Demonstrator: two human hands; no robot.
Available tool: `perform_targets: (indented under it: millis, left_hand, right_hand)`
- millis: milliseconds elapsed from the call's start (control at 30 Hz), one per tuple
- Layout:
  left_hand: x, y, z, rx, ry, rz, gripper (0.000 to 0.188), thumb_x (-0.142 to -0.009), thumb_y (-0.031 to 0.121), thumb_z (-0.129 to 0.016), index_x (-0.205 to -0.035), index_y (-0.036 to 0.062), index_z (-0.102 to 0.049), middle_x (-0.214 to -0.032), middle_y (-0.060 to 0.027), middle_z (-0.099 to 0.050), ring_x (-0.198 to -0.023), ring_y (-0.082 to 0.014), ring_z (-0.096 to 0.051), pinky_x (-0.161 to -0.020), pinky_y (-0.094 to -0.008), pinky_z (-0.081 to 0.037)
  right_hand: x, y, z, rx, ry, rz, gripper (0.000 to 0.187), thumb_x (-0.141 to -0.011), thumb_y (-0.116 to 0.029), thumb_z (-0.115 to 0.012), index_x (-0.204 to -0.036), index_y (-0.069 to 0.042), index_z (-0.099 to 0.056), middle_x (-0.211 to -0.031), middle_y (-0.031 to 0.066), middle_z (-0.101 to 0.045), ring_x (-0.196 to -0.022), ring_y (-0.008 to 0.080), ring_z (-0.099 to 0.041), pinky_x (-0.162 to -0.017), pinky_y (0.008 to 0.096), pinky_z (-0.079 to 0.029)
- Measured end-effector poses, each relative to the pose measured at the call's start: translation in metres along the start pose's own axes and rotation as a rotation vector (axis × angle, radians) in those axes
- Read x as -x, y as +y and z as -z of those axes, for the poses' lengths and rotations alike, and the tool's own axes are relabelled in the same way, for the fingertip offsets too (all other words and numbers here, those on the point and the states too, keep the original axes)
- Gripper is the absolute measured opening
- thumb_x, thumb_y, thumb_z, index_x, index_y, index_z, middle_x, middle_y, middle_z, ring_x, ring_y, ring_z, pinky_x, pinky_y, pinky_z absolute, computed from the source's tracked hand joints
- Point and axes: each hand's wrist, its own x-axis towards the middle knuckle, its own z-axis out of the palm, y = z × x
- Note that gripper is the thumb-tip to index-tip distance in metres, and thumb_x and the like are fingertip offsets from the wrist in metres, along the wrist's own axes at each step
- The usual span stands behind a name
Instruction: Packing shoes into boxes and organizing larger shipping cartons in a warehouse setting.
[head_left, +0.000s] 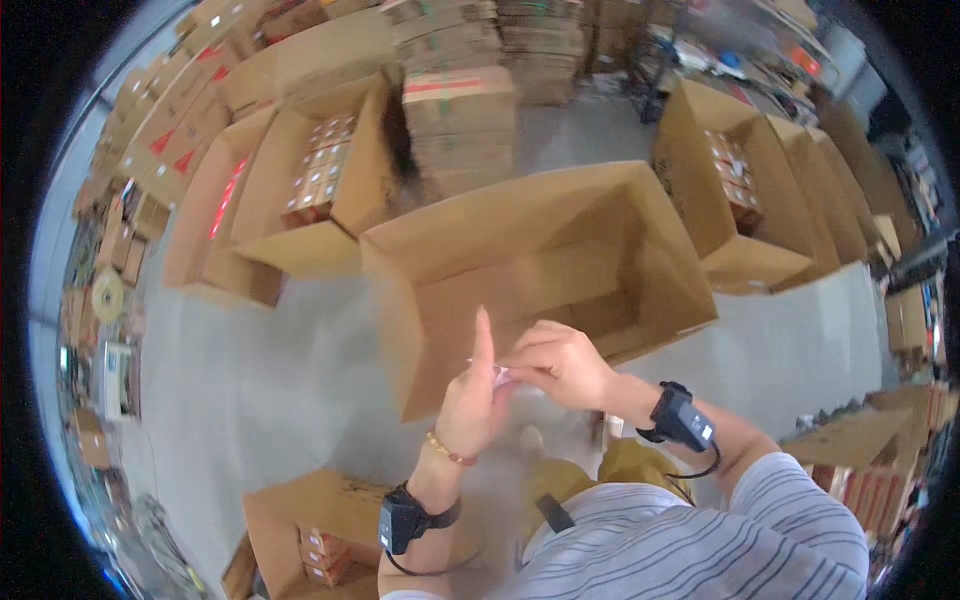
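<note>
My left hand (472, 402) and my right hand (565, 366) meet over the near left part of a large open cardboard box (510, 205). Between them is a small pale, pinkish-white piece (503, 377), thin and crumpled-looking; its exact kind is too small and blurred to tell. The fingertips of my right hand pinch it. My left hand closes on its other side with one finger pointing up. Most of the piece is hidden by the fingers. The inside of the box shows brown walls and bottom flaps.
An open carton (375, 165) with several small packed boxes stands at the left, another (690, 170) at the right. Stacked cartons (458, 120) stand behind. An open carton (300, 500) with small boxes sits near my left side. Grey floor (270, 390) lies between them.
</note>
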Motion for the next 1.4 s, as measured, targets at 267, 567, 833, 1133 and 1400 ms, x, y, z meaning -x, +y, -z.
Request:
perform_targets:
  millis: [267,567,833,1133,1400]
  left_hand:
    - [-0.12,-0.006,-0.154,-0.253,-0.147,-0.629,0.057,-0.076,0.003,-0.059,-0.13,0.0105,-0.043,-0.092,-0.016,-0.062,-0.087,-0.033,-0.06,-0.075,-0.0389,-0.049]
    - [-0.251,-0.027,-0.398,-1.234,-0.983,0.317,0.089,-0.068,0.046,-0.071,-0.141,0.0221,-0.027,-0.145,-0.0175,-0.022,-0.131,-0.0358,-0.029,-0.102,-0.0508,-0.029]
    - [-0.351,-0.018,-0.671,-0.291,-0.615,0.657,0.109,-0.07,0.07,-0.054,-0.138,-0.0065,-0.018,-0.137,-0.0288,-0.032,-0.127,-0.0376,-0.034,-0.104,-0.0374,-0.029]
    - [-0.334,-0.052,-0.619,0.345,-0.391,1.112,0.027,-0.08,-0.002,-0.054,-0.107,-0.0044,-0.054,-0.104,-0.0151,-0.059,-0.09,-0.0281,-0.061,-0.071,-0.0432,-0.053]
    - [-0.286,0.149,-0.369,0.51,-0.182,0.92,0.031,-0.074,-0.006,-0.058,-0.105,-0.0037,-0.057,-0.095,-0.0112,-0.063,-0.083,-0.022,-0.063,-0.074,-0.0323,-0.051]
  right_hand:
    - [0.139,0.116,0.181,-0.82,0.381,-0.882,0.02,-0.09,-0.016,-0.056,-0.086,0.0,-0.066,-0.081,0.0046,-0.064,-0.072,0.0099,-0.058,-0.064,0.0239,-0.047]
    - [0.344,0.237,0.326,-0.742,0.599,-0.836,0.013,-0.082,-0.005,-0.06,-0.092,0.0,-0.066,-0.092,0.0065,-0.063,-0.083,0.0129,-0.058,-0.077,0.0256,-0.045]
    - [0.419,0.324,0.339,-0.552,0.835,-1.182,0.02,-0.082,0.001,-0.061,-0.094,-0.003,-0.046,-0.088,0.0059,-0.059,-0.082,0.0081,-0.057,-0.067,0.0235,-0.048]
    - [0.435,0.399,0.31,-0.934,1.231,-1.216,0.024,-0.084,-0.001,-0.057,-0.103,-0.005,-0.042,-0.085,0.0021,-0.054,-0.078,0.008,-0.053,-0.067,0.0212,-0.044]
    - [0.371,0.468,0.21,-1.271,1.466,-1.252,0.023,-0.081,-0.008,-0.063,-0.098,-0.006,-0.048,-0.083,0.0038,-0.054,-0.077,0.0122,-0.052,-0.069,0.0261,-0.044]
